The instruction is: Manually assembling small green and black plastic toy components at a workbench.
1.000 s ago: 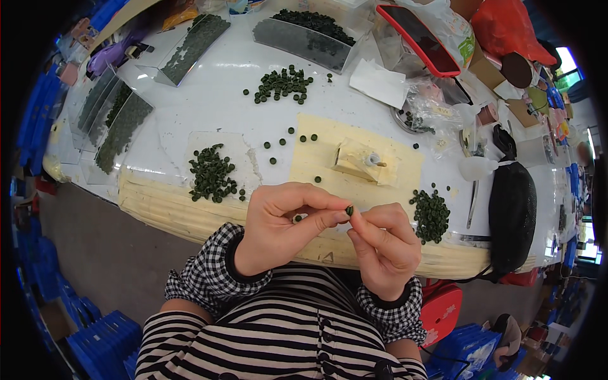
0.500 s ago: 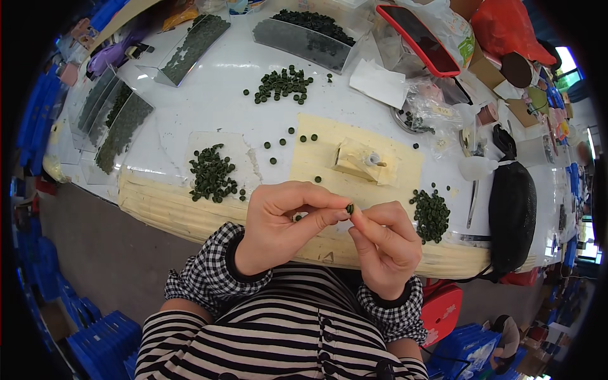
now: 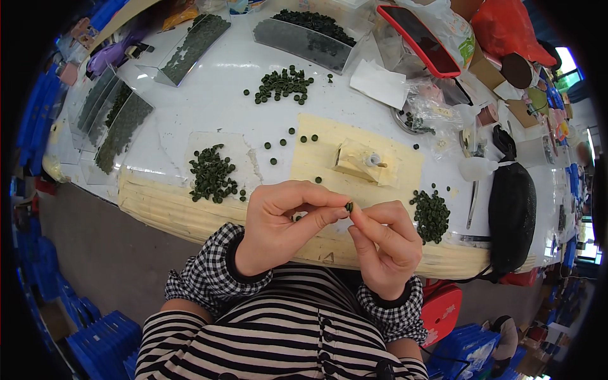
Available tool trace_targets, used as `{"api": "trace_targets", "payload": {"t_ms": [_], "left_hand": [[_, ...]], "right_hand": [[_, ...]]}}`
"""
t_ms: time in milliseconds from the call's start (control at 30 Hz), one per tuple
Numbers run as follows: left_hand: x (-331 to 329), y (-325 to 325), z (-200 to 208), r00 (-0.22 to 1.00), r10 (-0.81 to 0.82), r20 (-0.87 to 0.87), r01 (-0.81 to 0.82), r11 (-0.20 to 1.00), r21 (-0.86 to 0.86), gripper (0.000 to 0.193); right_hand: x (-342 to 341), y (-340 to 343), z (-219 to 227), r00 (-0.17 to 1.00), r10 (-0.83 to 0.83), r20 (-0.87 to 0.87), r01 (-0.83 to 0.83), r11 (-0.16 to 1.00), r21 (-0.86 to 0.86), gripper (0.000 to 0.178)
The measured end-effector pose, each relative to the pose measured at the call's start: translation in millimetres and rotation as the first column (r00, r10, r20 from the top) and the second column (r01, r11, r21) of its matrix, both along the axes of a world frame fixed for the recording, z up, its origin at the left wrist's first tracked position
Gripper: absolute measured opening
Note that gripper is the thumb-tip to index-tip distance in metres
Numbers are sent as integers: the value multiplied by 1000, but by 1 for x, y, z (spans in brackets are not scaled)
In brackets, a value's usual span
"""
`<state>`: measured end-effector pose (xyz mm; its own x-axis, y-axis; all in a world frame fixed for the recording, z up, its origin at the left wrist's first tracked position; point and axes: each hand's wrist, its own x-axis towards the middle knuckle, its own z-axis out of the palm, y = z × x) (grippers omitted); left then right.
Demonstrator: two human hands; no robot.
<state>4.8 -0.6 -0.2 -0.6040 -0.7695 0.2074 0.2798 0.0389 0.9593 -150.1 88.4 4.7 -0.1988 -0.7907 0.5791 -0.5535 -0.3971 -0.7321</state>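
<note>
Over the table's front edge, my left hand point(image 3: 278, 218) pinches a small dark green round piece point(image 3: 349, 207) between thumb and forefinger. My right hand point(image 3: 391, 244) meets it from the other side, its fingers curled and its fingertips pressed to the piece. What kind of part it is cannot be made out. Left of my hands lies a heap of curled dark green pieces point(image 3: 214, 174). To the right is a pile of round green pieces point(image 3: 432, 216). Beyond my hands, a pale block with a small upright peg point(image 3: 366, 162) stands on a yellowish sheet point(image 3: 310, 161).
Farther back lies another green pile point(image 3: 282, 85), with clear trays of green parts point(image 3: 304, 41) behind it. A red-cased phone point(image 3: 419, 41) rests at the back right. Tweezers point(image 3: 473, 204) and a black bag point(image 3: 512, 215) are at the right edge. A red stool point(image 3: 442, 311) stands below.
Both hands hold nearly the same position. The small green piece has turned or shifted very slightly between my fingertips.
</note>
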Motion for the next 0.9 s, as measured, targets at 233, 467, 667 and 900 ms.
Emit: {"api": "trace_targets", "payload": {"t_ms": [233, 467, 667, 900], "left_hand": [[0, -1, -1, 1000, -13, -17, 13, 1000, 19, 17], [1, -7, 1, 987, -114, -110, 151, 888, 434, 15], [1, -11, -3, 962, -150, -227, 260, 753, 604, 18], [3, -12, -6, 930, -169, -327, 352, 668, 656, 19]], "right_hand": [[-1, 1, 1, 1000, -6, -9, 6, 1000, 12, 38], [-25, -11, 17, 938, -285, -197, 296, 955, 29, 33], [-30, -31, 15, 901, -320, -294, 347, 937, 44, 22], [-20, -18, 38, 907, -393, -152, 373, 916, -144, 13]]}}
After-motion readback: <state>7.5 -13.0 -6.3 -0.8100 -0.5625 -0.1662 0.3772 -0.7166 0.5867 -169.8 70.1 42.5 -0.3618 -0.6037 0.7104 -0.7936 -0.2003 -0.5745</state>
